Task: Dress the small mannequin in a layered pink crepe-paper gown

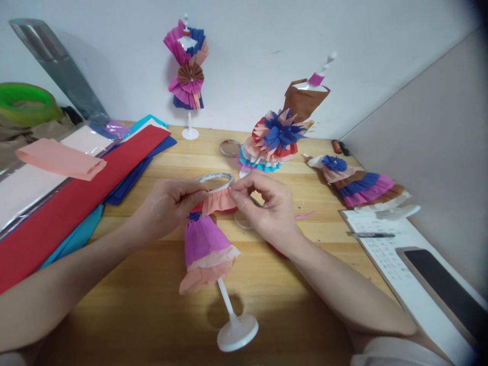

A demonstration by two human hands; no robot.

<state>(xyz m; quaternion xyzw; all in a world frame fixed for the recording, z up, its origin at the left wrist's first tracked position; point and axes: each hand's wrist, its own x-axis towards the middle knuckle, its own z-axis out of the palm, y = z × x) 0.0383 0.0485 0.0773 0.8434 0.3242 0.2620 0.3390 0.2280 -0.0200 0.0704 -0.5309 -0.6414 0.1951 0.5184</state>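
My left hand [170,206] pinches one side of a narrow tape roll [224,178] and the edge of a gathered peach crepe paper strip [218,201]. The fingertips of my right hand [265,203] close on the strip's other end, beside the roll. Just below both hands a small dress-form stand [238,333] leans, its round white base toward me. It wears a purple crepe paper skirt [208,238] with pale and peach ruffles at the hem. Red paper and a blue waistband show above the skirt; the form's top is hidden behind the strip and hands.
Folded crepe paper [110,185] and a green tape roll [28,104] lie at left. Behind stand a dressed form [190,86] and another, tilted one [284,132]. A ruffled dress [362,188], pen [373,235] and phone [442,284] are at right. Another tape ring [230,148] lies behind.
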